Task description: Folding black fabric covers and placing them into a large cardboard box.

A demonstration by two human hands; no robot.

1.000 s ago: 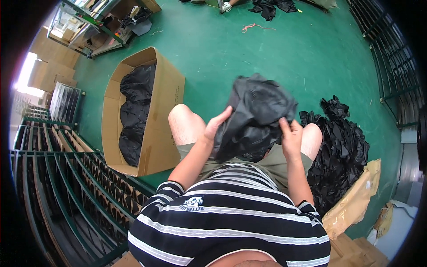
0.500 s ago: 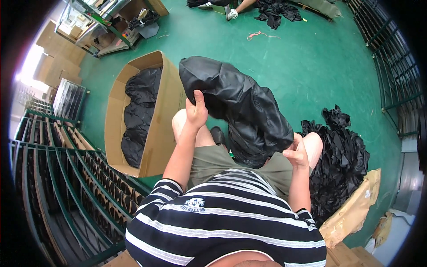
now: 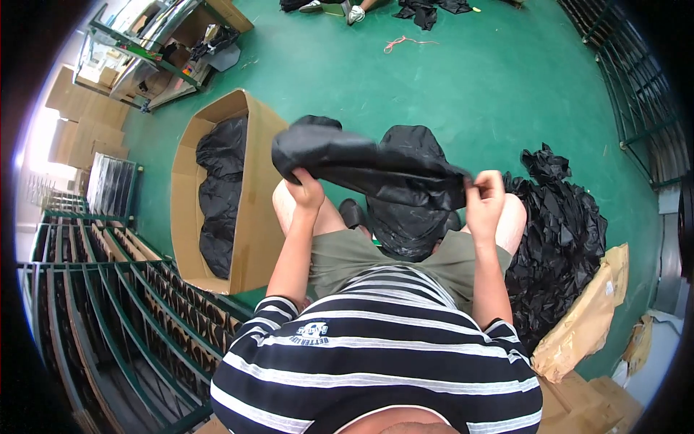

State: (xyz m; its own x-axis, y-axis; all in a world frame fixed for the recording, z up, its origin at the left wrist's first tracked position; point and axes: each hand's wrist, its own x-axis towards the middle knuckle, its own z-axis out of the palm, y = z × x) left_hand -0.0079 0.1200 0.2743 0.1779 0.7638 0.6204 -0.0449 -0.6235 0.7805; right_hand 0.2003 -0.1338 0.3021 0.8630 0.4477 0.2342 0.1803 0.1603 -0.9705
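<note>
A black, shiny, leather-like cover is stretched sideways in front of my knees. Its left end is gripped by my left hand, thumb on the material and the other fingers partly hidden beneath. At the right end my right hand pinches the edge, with finger and thumb closed together. More black material shows below and behind the cover, between my feet; I cannot tell whether it is part of the same piece. The cover's left end is slightly blurred by motion.
On my left stands a tall cardboard box with puffy black pieces inside. A heap of crumpled black material lies at my right knee, beside brown wrapping. Green metal racks flank me. Farther off are a workbench and another person's shoe.
The cover has gone from a broad, bulging shape to a narrower band pulled sideways. My right hand has risen, and my left hand has shifted slightly left and down.
</note>
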